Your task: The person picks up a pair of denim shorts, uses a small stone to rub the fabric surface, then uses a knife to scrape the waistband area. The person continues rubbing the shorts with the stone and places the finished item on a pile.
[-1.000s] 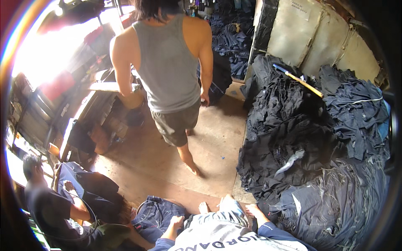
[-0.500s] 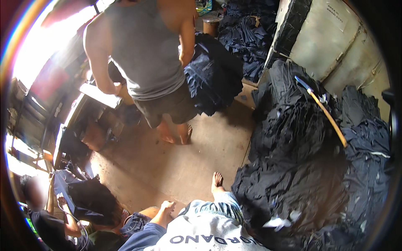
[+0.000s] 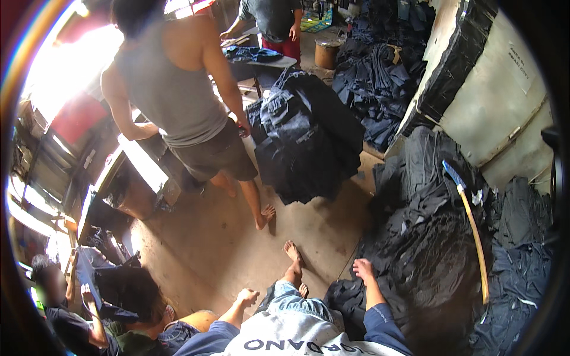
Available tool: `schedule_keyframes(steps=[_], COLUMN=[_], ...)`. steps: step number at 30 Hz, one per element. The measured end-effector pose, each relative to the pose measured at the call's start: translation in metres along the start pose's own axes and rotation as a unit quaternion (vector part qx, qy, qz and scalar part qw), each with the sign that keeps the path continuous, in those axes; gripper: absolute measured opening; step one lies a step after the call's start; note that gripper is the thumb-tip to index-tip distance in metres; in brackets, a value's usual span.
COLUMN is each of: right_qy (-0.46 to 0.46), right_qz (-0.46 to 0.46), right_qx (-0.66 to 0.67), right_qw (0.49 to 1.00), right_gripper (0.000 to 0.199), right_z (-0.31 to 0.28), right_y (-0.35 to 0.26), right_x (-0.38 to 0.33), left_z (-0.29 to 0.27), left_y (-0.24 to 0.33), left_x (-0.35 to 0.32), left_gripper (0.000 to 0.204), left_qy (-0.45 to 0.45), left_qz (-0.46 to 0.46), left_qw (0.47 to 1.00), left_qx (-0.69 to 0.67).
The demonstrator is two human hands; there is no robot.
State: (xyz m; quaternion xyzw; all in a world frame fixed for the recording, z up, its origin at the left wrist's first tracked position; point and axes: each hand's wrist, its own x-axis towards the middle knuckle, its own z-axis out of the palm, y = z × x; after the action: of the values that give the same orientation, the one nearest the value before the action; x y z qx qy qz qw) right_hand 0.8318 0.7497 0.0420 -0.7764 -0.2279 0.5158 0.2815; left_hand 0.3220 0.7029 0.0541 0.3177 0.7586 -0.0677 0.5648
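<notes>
Low in the picture, my left hand (image 3: 247,297) hangs beside my shorts (image 3: 301,310) with its fingers curled in and nothing visible in them. My right hand (image 3: 363,270) is held out over the near edge of a large heap of black cloth (image 3: 409,261). Its fingers are slightly apart and hold nothing; I cannot tell whether it touches the heap. Across the heap's right side lies a long wooden-handled tool (image 3: 474,237) with a blue end, out of my reach.
A person in a grey tank top (image 3: 172,89) stands ahead on the left, near a dark draped garment stack (image 3: 306,139). Another person (image 3: 272,24) is farther back. Someone sits at lower left (image 3: 65,314). A pale panel (image 3: 504,83) stands at right. Bare floor (image 3: 208,261) lies between.
My right hand has come into view over the black heap. My feet have shifted in a step. The tank-top person has moved a leg, and a farther person now shows.
</notes>
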Motion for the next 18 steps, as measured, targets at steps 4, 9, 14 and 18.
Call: schedule_keyframes(steps=[4, 9, 14, 18], right_qy=[-0.031, -0.244, -0.208, -0.140], right_qz=[0.052, 0.213, -0.161, 0.143], right_qx=[0.020, -0.097, -0.092, -0.101], right_qw=[0.998, 0.941, 0.960, 0.974], right_gripper=[0.013, 0.024, 0.039, 0.038], right_z=[0.011, -0.013, -0.037, -0.005], right_y=[0.035, 0.091, 0.049, -0.034], right_x=[0.033, 0.018, -0.006, 0.046], left_z=[-0.013, -0.039, -0.073, -0.108], left_y=[0.043, 0.117, 0.205, 0.271], left_x=[0.001, 0.023, 0.081, 0.097], left_gripper=[0.039, 0.040, 0.037, 0.034], left_qy=[-0.002, 0.003, 0.016, 0.056], left_qz=[-0.054, -0.046, 0.022, 0.069], left_qw=[0.998, 0.999, 0.998, 0.990], left_qx=[0.018, -0.012, -0.060, -0.110])
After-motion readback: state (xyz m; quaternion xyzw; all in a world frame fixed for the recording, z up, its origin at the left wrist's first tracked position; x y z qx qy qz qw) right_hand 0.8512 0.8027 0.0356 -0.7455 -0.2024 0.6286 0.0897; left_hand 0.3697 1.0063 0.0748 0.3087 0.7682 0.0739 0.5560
